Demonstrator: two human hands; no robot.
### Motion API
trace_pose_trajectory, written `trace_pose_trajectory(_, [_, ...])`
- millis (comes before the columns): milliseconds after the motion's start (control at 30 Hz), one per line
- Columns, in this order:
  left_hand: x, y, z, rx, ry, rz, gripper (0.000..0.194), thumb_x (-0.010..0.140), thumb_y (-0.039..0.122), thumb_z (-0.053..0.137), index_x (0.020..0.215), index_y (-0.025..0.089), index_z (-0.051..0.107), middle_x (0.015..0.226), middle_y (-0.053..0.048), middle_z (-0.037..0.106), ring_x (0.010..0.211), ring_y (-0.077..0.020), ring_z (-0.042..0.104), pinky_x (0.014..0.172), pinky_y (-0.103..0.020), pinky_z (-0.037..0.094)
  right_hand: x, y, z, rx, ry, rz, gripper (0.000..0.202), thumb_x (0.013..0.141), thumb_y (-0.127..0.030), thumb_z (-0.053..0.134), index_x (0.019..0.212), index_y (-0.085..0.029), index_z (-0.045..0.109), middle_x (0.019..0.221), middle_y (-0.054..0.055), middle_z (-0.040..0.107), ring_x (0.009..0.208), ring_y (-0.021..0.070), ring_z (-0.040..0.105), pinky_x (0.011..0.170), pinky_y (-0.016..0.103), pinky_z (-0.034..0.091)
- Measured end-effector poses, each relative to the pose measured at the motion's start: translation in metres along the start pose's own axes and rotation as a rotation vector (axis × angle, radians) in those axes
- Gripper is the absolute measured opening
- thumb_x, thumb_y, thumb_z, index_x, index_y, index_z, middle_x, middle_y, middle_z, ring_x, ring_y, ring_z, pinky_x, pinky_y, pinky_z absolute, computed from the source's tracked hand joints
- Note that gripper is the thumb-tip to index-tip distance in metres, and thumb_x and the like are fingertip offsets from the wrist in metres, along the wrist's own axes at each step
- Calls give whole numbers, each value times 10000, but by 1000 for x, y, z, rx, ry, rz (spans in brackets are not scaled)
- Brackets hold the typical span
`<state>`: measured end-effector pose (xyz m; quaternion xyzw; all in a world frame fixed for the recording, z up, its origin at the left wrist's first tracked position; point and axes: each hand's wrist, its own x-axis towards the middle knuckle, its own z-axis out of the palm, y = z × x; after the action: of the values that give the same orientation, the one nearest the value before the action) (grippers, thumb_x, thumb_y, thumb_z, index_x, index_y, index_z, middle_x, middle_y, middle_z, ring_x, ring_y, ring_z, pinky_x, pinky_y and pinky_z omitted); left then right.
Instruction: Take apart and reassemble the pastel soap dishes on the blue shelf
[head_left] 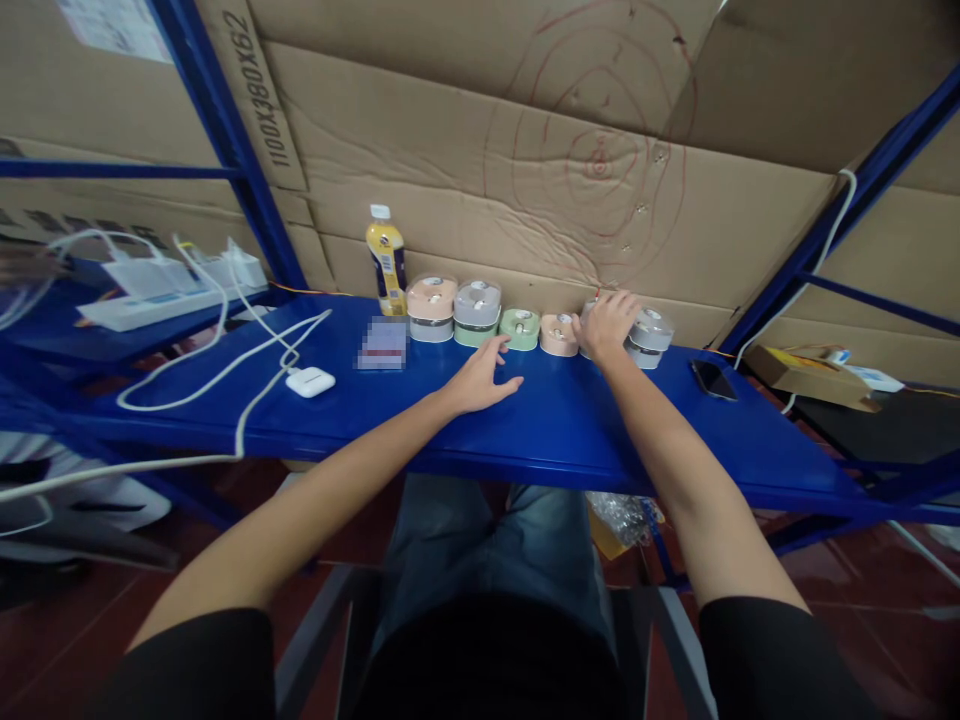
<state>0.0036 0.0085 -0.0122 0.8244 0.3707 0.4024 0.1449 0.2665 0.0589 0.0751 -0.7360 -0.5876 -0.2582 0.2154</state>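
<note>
A row of small round-cornered containers with clear lids stands along the back of the blue table. On the left are a pink-over-grey stack [432, 300] and a grey-over-green stack [478, 305]. Beside them sit a single green container [519, 330] and a single pink container [559, 336]. My left hand [481, 380] hovers in front of the green ones, fingers apart and holding nothing. My right hand [611, 325] curls over a container between the pink one and a grey stack [651, 336] at the right end; that container is mostly hidden.
A yellow drink bottle [387, 262] stands at the left of the row, with a blurred card [382, 344] before it. A white earphone case [310, 381] and loose white cables lie left. A phone [713, 380] lies right. Cardboard [420, 130] backs the blue table [555, 420].
</note>
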Motion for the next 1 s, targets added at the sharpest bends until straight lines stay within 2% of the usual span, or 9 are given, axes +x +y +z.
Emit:
trace_pose_trajectory(67, [0, -1, 0, 7, 11, 8, 759, 912, 417, 775, 1556, 205, 434, 1426, -173, 641, 1152, -304, 713, 1035, -521, 608, -7, -16, -6, 61, -29, -173, 689, 1025, -458, 584, 1499, 39, 539, 1641, 391, 458, 1546, 527, 389, 1241, 681, 315])
trace_pose_trajectory(200, [1, -5, -1, 39, 97, 9, 653, 920, 339, 754, 1496, 204, 478, 1373, -155, 672, 1163, -299, 717, 1049, -511, 609, -23, -58, -6, 151, -207, -519, 661, 1005, -433, 635, 1543, -60, 539, 1701, 310, 450, 1554, 467, 430, 1268, 607, 362])
trace_pose_trajectory(333, [1, -9, -3, 73, 205, -19, 544, 922, 278, 732, 1414, 183, 518, 1319, -160, 691, 1144, -298, 731, 1033, -502, 622, -38, -82, -1, 97, -327, -608, 727, 971, -375, 703, 1596, -65, 496, 1669, 289, 505, 1548, 439, 463, 1272, 558, 391])
trace_pose_trajectory(467, [3, -9, -5, 89, 286, -30, 454, 918, 265, 730, 1327, 186, 550, 1295, -161, 694, 1158, -309, 728, 1028, -502, 627, -57, -72, -9, 138, -330, -622, 670, 964, -396, 710, 1534, -84, 548, 1595, 272, 566, 1479, 447, 521, 1214, 562, 460])
trace_pose_trajectory(567, [4, -6, -6, 84, 342, -3, 404, 950, 335, 725, 1288, 188, 560, 1266, -158, 696, 1168, -314, 719, 1045, -511, 615, -74, -54, -23, 259, -292, -637, 580, 973, -505, 704, 1408, -129, 624, 1475, 241, 645, 1392, 430, 587, 1189, 563, 489])
trace_pose_trajectory(700, [5, -1, -9, 28, 381, 61, 340, 1065, 477, 601, 1255, 196, 575, 1213, -146, 713, 1171, -305, 714, 1076, -515, 592, -91, -44, -34, 420, -192, -427, 667, 963, -726, 651, 1316, -160, 646, 1401, 260, 676, 1314, 459, 639, 1094, 614, 549])
trace_pose_trajectory(800, [4, -2, -11, -52, 317, 84, 423, 1081, 557, 564, 1298, 194, 577, 1278, -167, 716, 1220, -321, 713, 1083, -527, 591, -90, -46, -33, 457, -283, -308, 828, 894, -790, 709, 1400, -142, 616, 1428, 293, 676, 1287, 487, 678, 1026, 630, 588])
trace_pose_trajectory(867, [4, -7, -13, -128, 247, 83, 546, 1045, 622, 618, 1381, 195, 560, 1383, -197, 696, 1284, -346, 705, 1100, -544, 588, -85, -42, -31, 508, -411, -364, 845, 882, -740, 755, 1461, -144, 598, 1411, 271, 704, 1281, 459, 705, 1047, 604, 595])
trace_pose_trajectory(1000, [2, -17, -13, -273, 62, 59, 1006, 801, 700, 893, 1566, 203, 467, 1516, -259, 637, 1402, -434, 660, 1159, -630, 549, -73, -21, -26, 722, -547, -697, 942, 810, -544, 869, 1598, -161, 524, 1555, 217, 650, 1412, 381, 659, 1201, 543, 535])
